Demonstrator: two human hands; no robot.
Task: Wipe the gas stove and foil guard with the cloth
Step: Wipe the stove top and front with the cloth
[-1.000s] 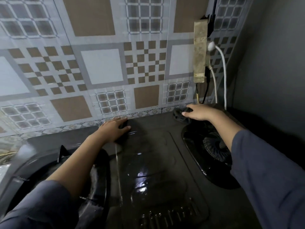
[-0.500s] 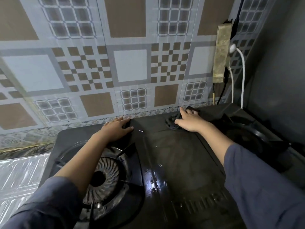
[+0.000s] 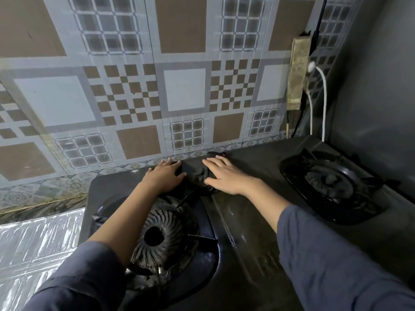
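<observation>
Both hands flat at the rear edge of the black, glossy two-burner gas stove [image 3: 242, 232], dark cloth between them.

The dark, crumpled, soft cloth [image 3: 197, 173] lay bunched along the stove's rear edge, midway between the burners, against the foot of the brown-and-grey patterned tile wall [image 3: 184, 86]. Right hand [image 3: 226, 176] lay palm-down on the cloth's right part, fingers spread and extended, pressing rather than pinching. Left hand [image 3: 165, 176] lay flat just beside the cloth's left end, fingers loosely together, fingertips touching its edge; no clasp seen. Stove top was smooth with wet-looking sheen. The ribbed round left burner [image 3: 157, 236] sat under the left forearm; the right burner [image 3: 330, 182] sat in a dished black pan near the right edge. Crinkled silver foil guard [image 3: 33, 248] lay off the stove's left edge. Both sleeves were blue-grey fabric.
</observation>
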